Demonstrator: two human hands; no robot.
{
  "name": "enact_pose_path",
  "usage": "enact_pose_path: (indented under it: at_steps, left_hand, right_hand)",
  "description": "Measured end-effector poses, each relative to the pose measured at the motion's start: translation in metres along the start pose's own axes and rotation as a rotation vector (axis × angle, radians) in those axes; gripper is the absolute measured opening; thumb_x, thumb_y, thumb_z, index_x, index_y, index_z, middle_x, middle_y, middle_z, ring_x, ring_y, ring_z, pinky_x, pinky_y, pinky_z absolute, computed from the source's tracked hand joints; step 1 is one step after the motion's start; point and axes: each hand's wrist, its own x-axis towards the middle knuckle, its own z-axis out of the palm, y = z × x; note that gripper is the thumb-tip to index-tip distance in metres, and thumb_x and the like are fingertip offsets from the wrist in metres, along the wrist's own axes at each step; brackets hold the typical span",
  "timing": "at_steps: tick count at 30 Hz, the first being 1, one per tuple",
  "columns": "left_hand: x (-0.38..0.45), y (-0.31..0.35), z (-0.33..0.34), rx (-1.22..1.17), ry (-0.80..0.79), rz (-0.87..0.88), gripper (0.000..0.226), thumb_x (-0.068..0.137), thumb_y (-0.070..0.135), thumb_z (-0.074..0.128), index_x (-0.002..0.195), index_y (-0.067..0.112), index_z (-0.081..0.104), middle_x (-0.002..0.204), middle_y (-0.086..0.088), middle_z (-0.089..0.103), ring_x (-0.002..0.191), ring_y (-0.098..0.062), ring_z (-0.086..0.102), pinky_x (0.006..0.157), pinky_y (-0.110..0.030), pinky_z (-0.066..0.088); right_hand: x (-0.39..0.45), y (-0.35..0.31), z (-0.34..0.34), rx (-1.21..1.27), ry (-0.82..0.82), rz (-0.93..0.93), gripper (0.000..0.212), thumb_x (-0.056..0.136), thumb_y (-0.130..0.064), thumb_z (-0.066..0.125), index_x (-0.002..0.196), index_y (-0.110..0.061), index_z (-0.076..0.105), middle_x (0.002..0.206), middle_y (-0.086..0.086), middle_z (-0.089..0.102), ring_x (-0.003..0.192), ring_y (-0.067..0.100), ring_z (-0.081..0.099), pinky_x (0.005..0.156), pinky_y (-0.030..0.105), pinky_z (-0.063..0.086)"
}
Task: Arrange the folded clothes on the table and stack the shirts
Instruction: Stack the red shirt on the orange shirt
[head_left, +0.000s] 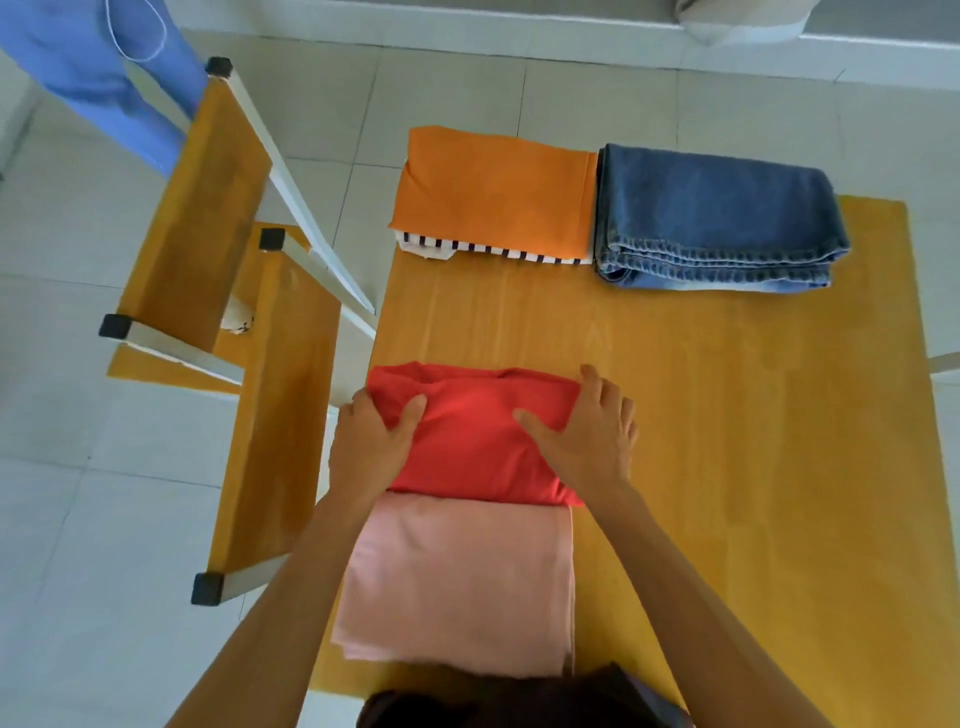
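A folded red shirt lies on the yellow table near its left edge. My left hand grips the shirt's left side, thumb on top and fingers tucked under the edge. My right hand holds the right side, thumb pressing on the cloth and fingers around its edge. A folded pink shirt sits just in front of the red one, nearer me. At the far edge an orange shirt rests on a striped shirt. Folded blue jeans lie to their right.
An overturned yellow stool or small table with white legs stands on the tiled floor just left of the table. Blue fabric hangs at the top left. A dark garment lies at the table's near edge.
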Motion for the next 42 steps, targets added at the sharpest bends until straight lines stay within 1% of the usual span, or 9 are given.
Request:
enact_pose_path:
  at_steps: [7, 14, 18, 22, 27, 31, 34, 38, 42]
  left_hand:
    - [0.016, 0.009, -0.003, -0.112, -0.113, -0.037, 0.071, 0.082, 0.074, 0.049, 0.122, 0.016, 0.061, 0.113, -0.006, 0.067, 0.108, -0.031, 0.06, 0.082, -0.032, 0.042]
    - [0.014, 0.016, 0.0, -0.177, -0.07, 0.119, 0.069, 0.085, 0.07, 0.047, 0.128, 0.018, 0.056, 0.121, -0.006, 0.065, 0.115, -0.031, 0.057, 0.094, -0.039, 0.043]
    - [0.026, 0.03, 0.001, -0.135, -0.117, 0.275, 0.062, 0.086, 0.066, 0.052, 0.129, 0.022, 0.054, 0.124, -0.003, 0.064, 0.116, -0.027, 0.057, 0.091, -0.032, 0.041]
    - [0.039, 0.066, -0.01, -0.035, -0.311, 0.55, 0.055, 0.085, 0.063, 0.055, 0.127, 0.027, 0.056, 0.111, 0.009, 0.066, 0.102, -0.015, 0.06, 0.078, -0.016, 0.039]
    - [0.038, 0.094, -0.017, -0.081, -0.238, 0.663, 0.043, 0.084, 0.06, 0.061, 0.117, 0.032, 0.063, 0.09, 0.024, 0.061, 0.087, -0.003, 0.061, 0.065, -0.005, 0.039]
    - [0.023, 0.074, -0.012, -0.478, -0.082, 0.229, 0.075, 0.075, 0.068, 0.066, 0.133, 0.026, 0.047, 0.118, 0.009, 0.055, 0.109, -0.007, 0.055, 0.085, -0.02, 0.045]
    - [0.006, 0.053, 0.006, -0.55, -0.247, 0.025, 0.068, 0.066, 0.077, 0.065, 0.107, 0.024, 0.055, 0.101, 0.009, 0.061, 0.1, -0.012, 0.062, 0.088, -0.04, 0.055]
    - [-0.008, 0.044, 0.019, -0.797, -0.446, -0.137, 0.08, 0.054, 0.075, 0.075, 0.114, 0.026, 0.057, 0.115, 0.004, 0.065, 0.098, -0.013, 0.068, 0.072, -0.03, 0.06]
    - [0.004, 0.038, 0.014, -1.246, -0.553, -0.291, 0.08, 0.064, 0.047, 0.086, 0.129, 0.017, 0.051, 0.126, -0.009, 0.064, 0.112, -0.027, 0.064, 0.085, -0.045, 0.057]
  right_hand:
    - [0.003, 0.004, -0.001, 0.062, -0.173, 0.173, 0.066, 0.083, -0.066, 0.059, 0.115, -0.008, 0.059, 0.115, 0.014, 0.066, 0.11, 0.037, 0.06, 0.097, 0.049, 0.047]
    - [0.004, 0.012, -0.011, 0.109, -0.106, 0.116, 0.055, 0.087, -0.05, 0.063, 0.122, -0.008, 0.056, 0.121, 0.014, 0.063, 0.114, 0.035, 0.058, 0.095, 0.045, 0.047]
    - [0.011, -0.006, -0.022, -0.142, 0.049, -0.125, 0.091, 0.073, -0.048, 0.076, 0.144, -0.014, 0.031, 0.148, 0.012, 0.034, 0.134, 0.033, 0.034, 0.108, 0.052, 0.031]
    - [0.032, -0.05, -0.031, 0.102, -0.387, -0.366, 0.125, 0.063, -0.06, 0.083, 0.156, -0.017, 0.012, 0.159, 0.008, 0.028, 0.143, 0.029, 0.029, 0.113, 0.052, 0.033]
    - [0.061, -0.061, -0.048, 0.203, -0.452, -0.295, 0.076, 0.055, -0.06, 0.087, 0.119, -0.027, 0.065, 0.1, -0.007, 0.072, 0.093, 0.014, 0.068, 0.081, 0.034, 0.057]
    - [0.074, -0.053, -0.064, 0.503, -0.258, -0.205, 0.064, 0.061, -0.058, 0.086, 0.114, -0.026, 0.067, 0.096, -0.008, 0.073, 0.085, 0.011, 0.071, 0.068, 0.026, 0.056]
    - [0.073, -0.053, -0.074, 0.982, -0.271, -0.056, 0.066, 0.061, -0.043, 0.092, 0.117, -0.022, 0.066, 0.1, -0.004, 0.077, 0.091, 0.017, 0.075, 0.072, 0.032, 0.06]
    - [0.064, -0.069, -0.075, 1.372, -0.375, 0.054, 0.062, 0.067, -0.028, 0.09, 0.123, -0.018, 0.067, 0.113, 0.005, 0.075, 0.103, 0.023, 0.072, 0.089, 0.043, 0.058]
    - [0.052, -0.071, -0.066, 1.607, -0.41, 0.19, 0.055, 0.077, -0.023, 0.082, 0.128, -0.016, 0.063, 0.119, 0.009, 0.072, 0.11, 0.028, 0.068, 0.094, 0.048, 0.055]
